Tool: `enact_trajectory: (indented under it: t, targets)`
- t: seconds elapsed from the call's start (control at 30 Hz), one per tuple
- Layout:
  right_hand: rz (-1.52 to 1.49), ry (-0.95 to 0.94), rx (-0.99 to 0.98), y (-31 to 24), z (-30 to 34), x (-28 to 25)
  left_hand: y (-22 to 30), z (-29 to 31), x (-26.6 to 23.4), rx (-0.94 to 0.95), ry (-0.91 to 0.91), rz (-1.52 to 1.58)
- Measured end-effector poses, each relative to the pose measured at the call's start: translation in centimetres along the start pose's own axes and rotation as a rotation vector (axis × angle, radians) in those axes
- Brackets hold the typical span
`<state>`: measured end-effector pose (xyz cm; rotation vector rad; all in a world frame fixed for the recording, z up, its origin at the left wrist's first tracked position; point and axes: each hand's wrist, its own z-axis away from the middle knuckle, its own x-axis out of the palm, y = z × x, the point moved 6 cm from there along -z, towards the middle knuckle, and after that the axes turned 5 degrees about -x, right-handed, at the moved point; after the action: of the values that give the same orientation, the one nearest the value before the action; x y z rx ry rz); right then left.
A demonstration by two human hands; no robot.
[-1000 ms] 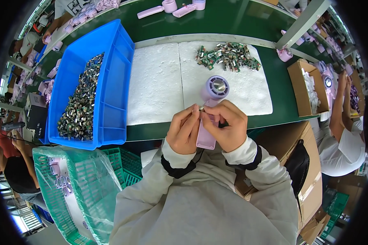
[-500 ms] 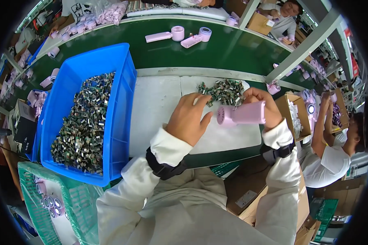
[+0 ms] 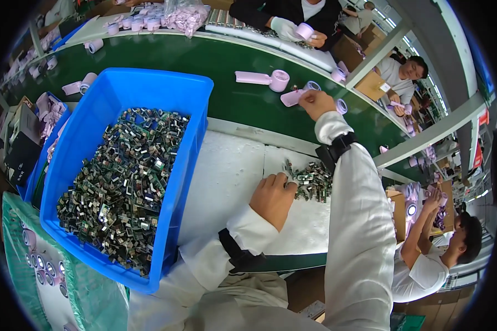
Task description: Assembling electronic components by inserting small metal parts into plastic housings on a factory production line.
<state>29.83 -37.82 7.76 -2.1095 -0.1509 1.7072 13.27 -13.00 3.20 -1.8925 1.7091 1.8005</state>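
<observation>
My right hand (image 3: 316, 103) reaches out over the green belt, fingers pinched at the handle of a pink handheld fan (image 3: 290, 99). Its round head lies just behind my fingers, with small wires showing beside it. Another round fan head (image 3: 341, 106) rests right of the hand, the rest of it hidden. Left of these lies another pink fan (image 3: 254, 77). My left hand (image 3: 274, 201) is down on the white work surface (image 3: 226, 176), fingers curled at the edge of a small pile of circuit boards (image 3: 315, 181). What its fingertips hold, if anything, is hidden.
A large blue bin (image 3: 196, 149) full of small circuit boards stands at the left. Below it is a green plastic-lined crate (image 3: 25, 220) with fan parts. A slanted white post (image 3: 425, 129) rises at the right. Co-workers handle pink fans across the belt and at right.
My right hand has moved from above the white surface out to the belt, where another fan head now shows. My left hand has come down to the board pile, fingers curled. The view has shifted.
</observation>
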Motion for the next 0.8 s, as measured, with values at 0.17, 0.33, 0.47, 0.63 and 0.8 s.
enact_trajectory:
  t: [0.17, 0.33, 0.47, 0.63, 0.8]
  targets:
    - [0.305, 0.134, -0.094, -3.7, -5.2, 2.8, -0.1, 0.1, -0.6, -0.008, 0.097, 0.068]
    - [0.287, 0.141, -0.114, -1.0, -8.4, 5.2, 0.2, -0.3, -0.4, -0.079, 0.061, 0.100]
    - [0.178, 0.130, 0.009, -0.1, -7.5, 4.0, -0.1, -0.8, -0.1, -0.135, 0.116, 0.198]
    - [-0.203, 0.285, -0.009, -1.1, -1.2, -3.5, -0.4, -1.2, -0.5, -0.155, 0.230, 0.392]
    - [-0.867, 0.326, -0.047, -2.7, 14.5, -9.3, -0.1, -0.4, -3.6, 0.018, 0.357, 0.515]
